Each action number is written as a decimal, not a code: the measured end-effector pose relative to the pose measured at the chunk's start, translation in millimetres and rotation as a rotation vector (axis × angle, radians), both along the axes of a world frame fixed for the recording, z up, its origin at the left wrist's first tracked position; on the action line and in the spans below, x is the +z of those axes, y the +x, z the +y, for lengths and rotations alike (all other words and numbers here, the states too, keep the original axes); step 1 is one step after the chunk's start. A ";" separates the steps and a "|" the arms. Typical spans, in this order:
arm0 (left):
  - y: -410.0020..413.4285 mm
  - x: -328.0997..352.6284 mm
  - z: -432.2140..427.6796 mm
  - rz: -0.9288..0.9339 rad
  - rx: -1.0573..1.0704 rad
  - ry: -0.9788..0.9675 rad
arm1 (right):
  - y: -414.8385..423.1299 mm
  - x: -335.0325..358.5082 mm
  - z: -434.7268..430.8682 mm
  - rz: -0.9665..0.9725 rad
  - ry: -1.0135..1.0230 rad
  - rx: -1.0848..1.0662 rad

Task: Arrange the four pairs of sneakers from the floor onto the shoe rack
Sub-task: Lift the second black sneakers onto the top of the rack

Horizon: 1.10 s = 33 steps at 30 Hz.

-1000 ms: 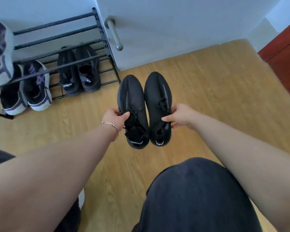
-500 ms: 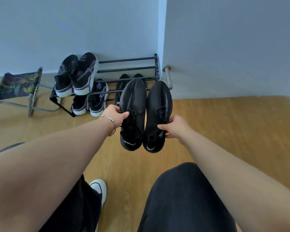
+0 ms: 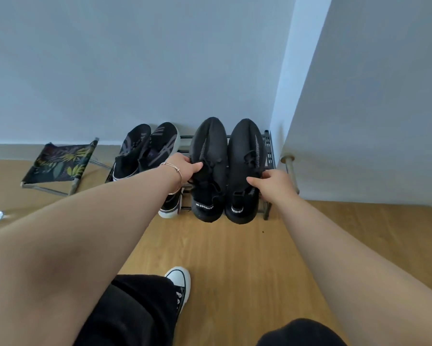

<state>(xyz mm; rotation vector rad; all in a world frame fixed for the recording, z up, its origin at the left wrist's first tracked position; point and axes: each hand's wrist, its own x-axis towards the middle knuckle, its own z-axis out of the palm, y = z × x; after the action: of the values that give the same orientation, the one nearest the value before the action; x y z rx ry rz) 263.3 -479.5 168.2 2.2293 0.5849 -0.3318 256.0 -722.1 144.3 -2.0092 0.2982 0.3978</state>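
Currently, a pair of black knit sneakers (image 3: 226, 171) is held side by side over the right end of the shoe rack (image 3: 267, 146), toes toward the wall, heels overhanging the front rail. The left shoe is pinched at its collar by the left hand (image 3: 185, 168), fingers closed on the knit; the right shoe is gripped at its outer collar by the right hand (image 3: 274, 184), fingers curled shut on it. Whether the soles are already borne by the bars cannot be told.

Risks noted: a heel may tip off the front rail if release is made too far forward; a toe may slip between the bars, which are widely spaced; the soft uppers may fold under the pinch.

Appearance: matte black, rounded toes, loose laces, white lettering on the heel tabs.

Adjacent: a black and purple pair (image 3: 148, 151) lies on the same tier to the left, near. A folding stool (image 3: 57, 162) stands well apart on the wooden floor (image 3: 234, 258).
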 end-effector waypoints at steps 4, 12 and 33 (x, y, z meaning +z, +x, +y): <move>31.7 -17.7 13.0 0.042 0.002 0.008 | 29.3 -8.4 16.5 0.027 0.002 -0.043; 60.1 -52.8 18.6 0.145 -0.051 0.152 | 64.5 -26.9 33.0 0.088 -0.128 -0.011; -2.2 -71.4 20.1 -0.042 -0.290 -0.006 | -9.9 -70.5 26.9 -0.088 0.124 -0.016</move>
<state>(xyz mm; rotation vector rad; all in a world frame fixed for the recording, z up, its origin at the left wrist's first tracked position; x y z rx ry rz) 261.0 -459.4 96.9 2.3104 0.2367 -0.4318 246.1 -695.2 73.8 -1.8954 0.2289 0.3100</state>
